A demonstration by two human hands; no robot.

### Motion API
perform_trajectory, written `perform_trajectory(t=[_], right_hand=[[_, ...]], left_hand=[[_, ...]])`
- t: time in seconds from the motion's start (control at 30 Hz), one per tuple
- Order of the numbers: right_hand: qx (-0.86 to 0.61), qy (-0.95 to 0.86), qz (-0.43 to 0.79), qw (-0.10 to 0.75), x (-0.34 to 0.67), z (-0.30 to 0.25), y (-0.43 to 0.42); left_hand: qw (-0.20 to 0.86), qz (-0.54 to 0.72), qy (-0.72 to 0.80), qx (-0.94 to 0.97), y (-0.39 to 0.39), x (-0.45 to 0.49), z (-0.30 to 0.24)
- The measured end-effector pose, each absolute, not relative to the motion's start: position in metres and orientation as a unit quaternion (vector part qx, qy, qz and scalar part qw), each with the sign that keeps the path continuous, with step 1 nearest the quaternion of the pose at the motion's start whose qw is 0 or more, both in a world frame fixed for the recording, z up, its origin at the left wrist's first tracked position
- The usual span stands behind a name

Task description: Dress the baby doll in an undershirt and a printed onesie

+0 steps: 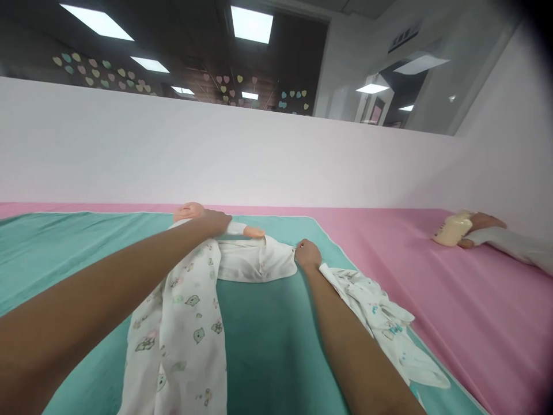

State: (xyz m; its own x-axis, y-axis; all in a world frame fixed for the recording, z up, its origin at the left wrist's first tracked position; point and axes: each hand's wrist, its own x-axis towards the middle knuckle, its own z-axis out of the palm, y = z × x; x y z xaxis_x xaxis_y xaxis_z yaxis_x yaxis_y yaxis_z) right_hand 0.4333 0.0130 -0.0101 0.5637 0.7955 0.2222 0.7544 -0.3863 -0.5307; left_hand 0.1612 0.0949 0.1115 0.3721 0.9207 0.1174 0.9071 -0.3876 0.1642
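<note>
A baby doll [190, 211] in white clothing lies across the teal sheet, head to the left and one small arm reaching right. My left hand [217, 222] is closed over its upper body, with the fingertips mostly hidden. To the right, my right hand [308, 253] pinches the far end of the white garment [276, 262] around the doll's lower body. Draped from the doll towards me is a long white cloth [190, 328] printed with small animals. Beside my right forearm lies another crumpled white printed garment [375, 305].
A teal sheet [268, 346] covers much of the pink surface [432, 288]. At the far right, another person's hand [488, 221] in a white sleeve holds a pale yellow bottle [451, 229]. A low white wall [242, 161] with glass above runs along the back.
</note>
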Motion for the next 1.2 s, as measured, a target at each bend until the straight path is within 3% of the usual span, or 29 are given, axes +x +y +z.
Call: perform_trajectory(t=[0.17, 0.37, 0.53, 0.67, 0.8, 0.9, 1.0, 1.1, 1.2], right_hand=[[-0.834, -0.465, 0.039, 0.295, 0.43, -0.006, 0.011], [-0.831, -0.469, 0.044, 0.295, 0.426, -0.001, 0.007], [-0.822, -0.472, 0.052, 0.314, 0.426, -0.001, 0.008], [-0.793, -0.487, 0.022, 0.365, 0.423, 0.005, 0.004], [-0.688, -0.57, -0.076, 0.443, 0.386, 0.011, -0.008], [-0.561, -0.683, 0.022, 0.468, 0.333, 0.006, -0.014], [-0.506, -0.693, 0.165, 0.486, 0.292, -0.004, -0.013], [-0.517, -0.661, 0.228, 0.493, 0.28, -0.01, -0.009], [-0.532, -0.668, 0.212, 0.475, 0.282, -0.007, -0.012]], left_hand=[[-0.065, -0.029, 0.554, 0.83, 0.063, 0.191, 0.114], [-0.091, 0.002, 0.504, 0.859, 0.032, 0.236, 0.091], [-0.07, 0.034, 0.48, 0.874, 0.015, 0.206, 0.087], [0.003, 0.226, 0.526, 0.82, 0.009, 0.127, 0.082], [0.201, 0.353, 0.559, 0.723, 0.002, 0.058, 0.056], [0.306, 0.358, 0.535, 0.701, -0.001, 0.039, 0.043], [0.343, 0.346, 0.496, 0.719, -0.001, 0.037, 0.04], [0.318, 0.338, 0.488, 0.739, 0.0, 0.039, 0.039], [0.239, 0.348, 0.502, 0.755, -0.001, 0.046, 0.037]])
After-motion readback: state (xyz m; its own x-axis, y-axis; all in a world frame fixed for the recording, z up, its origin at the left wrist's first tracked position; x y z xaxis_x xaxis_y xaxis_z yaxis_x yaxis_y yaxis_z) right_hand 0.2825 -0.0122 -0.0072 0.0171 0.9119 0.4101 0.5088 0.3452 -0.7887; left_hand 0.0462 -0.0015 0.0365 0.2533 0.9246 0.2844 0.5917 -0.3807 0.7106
